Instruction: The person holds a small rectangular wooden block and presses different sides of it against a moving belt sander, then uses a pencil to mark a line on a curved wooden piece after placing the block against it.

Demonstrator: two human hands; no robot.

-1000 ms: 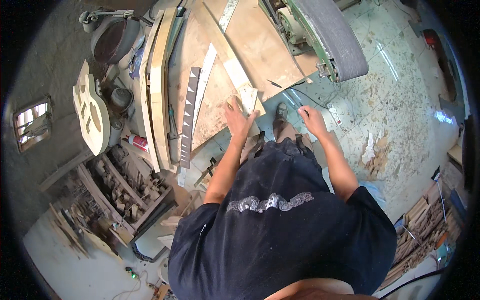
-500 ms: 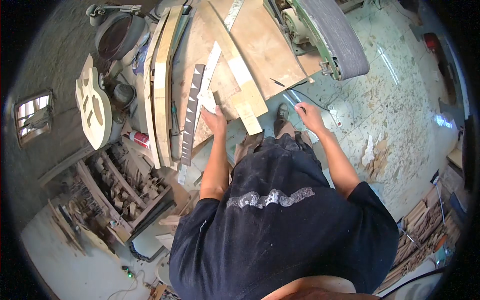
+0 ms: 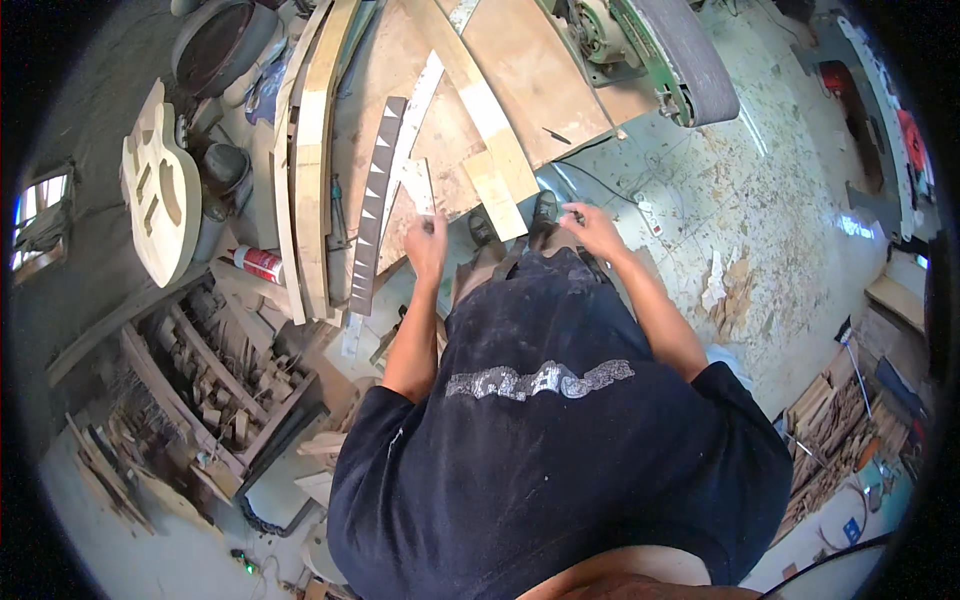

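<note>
My left hand [image 3: 426, 248] is curled closed at the near edge of the wooden workbench [image 3: 540, 95], just below a small pale wood piece [image 3: 418, 188]. Whatever its fingers may enclose is hidden. In front of my waist, right of the bench, my right hand [image 3: 594, 232] has thumb and fingers drawn together; a small dark spot shows there, too small to name. Beside the left hand lies a dark fretboard-like strip [image 3: 377, 205] with pale triangular inlays. A long pale wood board [image 3: 490, 120] crosses the bench, with a short wood block [image 3: 495, 200] overhanging the edge.
A green belt sander [image 3: 690, 70] stands at the far right of the bench. Long wood strips [image 3: 315, 140], a pale guitar body [image 3: 160, 195] and a red-and-white bottle [image 3: 258, 263] are on the left. A crate of wood scraps [image 3: 215, 375] sits below them. A power strip [image 3: 650, 215] lies on the floor.
My left hand has come away from the small pale wood piece and curled closed. My right hand has moved left, closer to my waist. The whole view has shifted slightly.
</note>
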